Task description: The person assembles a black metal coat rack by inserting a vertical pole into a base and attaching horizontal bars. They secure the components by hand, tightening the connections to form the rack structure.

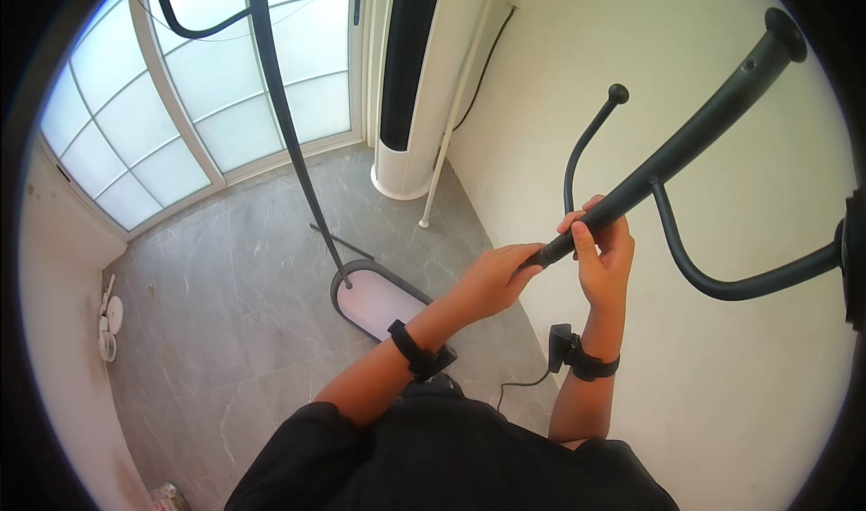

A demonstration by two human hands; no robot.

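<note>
A black coat rack tube (699, 141) with a round cap and curved hook arms slants up to the right in front of me. My right hand (606, 258) is closed round its lower part, thumb against the near side. Just below, at a dark ringed joint (547, 255), my left hand (494, 281) is closed round the pole; what continues beneath is hidden by this hand and forearm. One hook arm (572, 159) rises behind my right hand, and another (740, 290) curves out to the right. Both wrists wear black straps with small devices.
On the grey tiled floor (244, 313) lies a black-rimmed base with a pale pink panel (379, 305). A second black pole (289, 132) with a hook rises from it. Beyond stand a white column unit (401, 164), a thin white pole (439, 168) and frosted doors (207, 69).
</note>
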